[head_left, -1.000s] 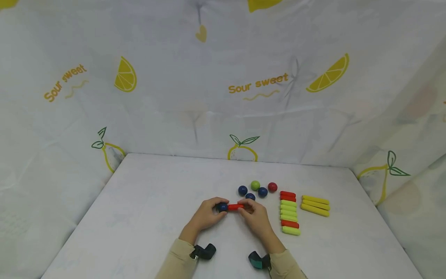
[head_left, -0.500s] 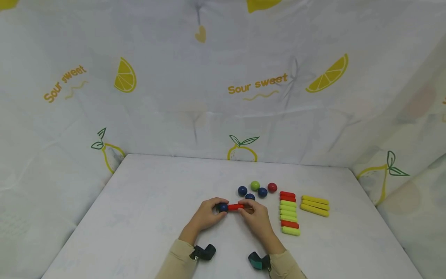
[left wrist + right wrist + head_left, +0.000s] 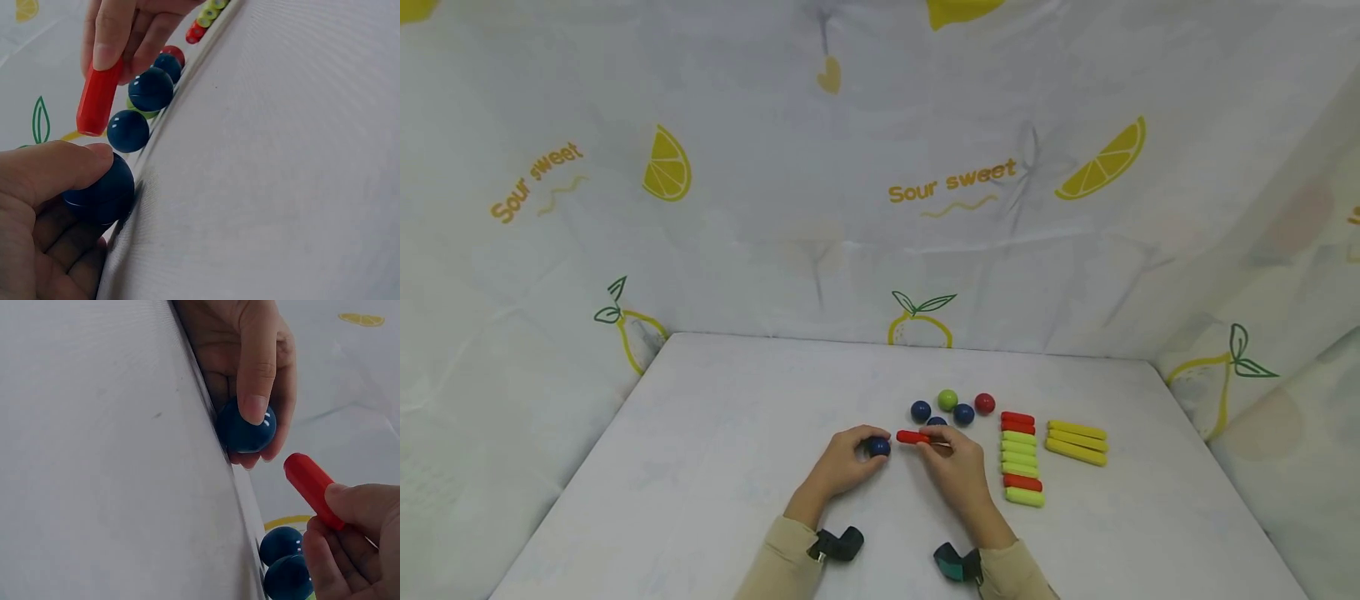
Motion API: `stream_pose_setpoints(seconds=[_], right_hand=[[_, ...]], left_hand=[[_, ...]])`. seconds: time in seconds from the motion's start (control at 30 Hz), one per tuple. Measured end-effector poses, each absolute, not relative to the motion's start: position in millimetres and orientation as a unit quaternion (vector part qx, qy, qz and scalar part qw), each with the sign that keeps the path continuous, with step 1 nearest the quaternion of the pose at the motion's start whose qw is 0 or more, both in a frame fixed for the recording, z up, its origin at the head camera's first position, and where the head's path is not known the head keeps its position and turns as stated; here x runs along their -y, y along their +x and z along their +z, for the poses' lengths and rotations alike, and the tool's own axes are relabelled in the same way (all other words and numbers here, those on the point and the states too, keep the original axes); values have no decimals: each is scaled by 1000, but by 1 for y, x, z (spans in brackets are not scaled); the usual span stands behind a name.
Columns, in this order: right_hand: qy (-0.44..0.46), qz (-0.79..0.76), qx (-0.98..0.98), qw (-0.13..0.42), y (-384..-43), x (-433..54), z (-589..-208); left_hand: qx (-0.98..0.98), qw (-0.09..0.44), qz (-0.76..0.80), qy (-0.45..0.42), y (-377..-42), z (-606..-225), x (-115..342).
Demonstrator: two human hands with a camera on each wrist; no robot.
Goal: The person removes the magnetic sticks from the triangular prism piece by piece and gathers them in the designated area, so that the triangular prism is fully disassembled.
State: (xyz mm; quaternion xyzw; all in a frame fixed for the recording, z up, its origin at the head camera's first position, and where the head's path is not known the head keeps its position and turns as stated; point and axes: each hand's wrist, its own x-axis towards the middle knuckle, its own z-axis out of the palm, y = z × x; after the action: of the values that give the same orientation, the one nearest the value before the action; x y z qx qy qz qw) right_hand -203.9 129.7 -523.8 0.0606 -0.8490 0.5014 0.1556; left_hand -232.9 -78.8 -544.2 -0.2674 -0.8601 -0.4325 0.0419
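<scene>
My left hand [image 3: 845, 460] holds a dark blue ball [image 3: 878, 447] on the white table, thumb and fingers curled round it. My right hand [image 3: 953, 467] pinches a short red stick [image 3: 912, 437] by one end. The stick's free end points left toward the blue ball, with a small gap between them. In the left wrist view the red stick [image 3: 99, 100] is faceted and tilted above the ball [image 3: 103, 194]. The right wrist view shows the blue ball [image 3: 247, 428] under the left thumb, apart from the red stick [image 3: 312, 487].
Beyond the right hand lie more blue balls [image 3: 964, 414], a green ball [image 3: 948, 400] and a red ball [image 3: 985, 404]. To the right, red and lime-green sticks [image 3: 1019, 459] form a column. Beside it lie longer yellow sticks [image 3: 1077, 442]. A printed cloth hangs behind the table [image 3: 722, 467].
The red stick, earlier end-on against the blue ball, has come away from it, lifted slightly and shifted right with the right hand. The left hand stays on the ball.
</scene>
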Motion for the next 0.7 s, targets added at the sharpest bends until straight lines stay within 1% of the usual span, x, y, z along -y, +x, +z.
stream_pose_setpoints(seconds=[0.23, 0.43, 0.53, 0.7], right_hand=[[18, 539, 839, 70, -198, -142, -507], [-3, 530, 846, 56, -183, -175, -490], [-31, 510, 858, 51, -173, -193, -486], [-79, 481, 873, 15, -155, -218, -480]], left_hand=[[863, 32, -429, -264, -234, -543, 81], [860, 33, -437, -262, -234, -542, 81], [860, 28, -434, -265, -235, -545, 81], [864, 28, -431, -260, -235, -546, 81]])
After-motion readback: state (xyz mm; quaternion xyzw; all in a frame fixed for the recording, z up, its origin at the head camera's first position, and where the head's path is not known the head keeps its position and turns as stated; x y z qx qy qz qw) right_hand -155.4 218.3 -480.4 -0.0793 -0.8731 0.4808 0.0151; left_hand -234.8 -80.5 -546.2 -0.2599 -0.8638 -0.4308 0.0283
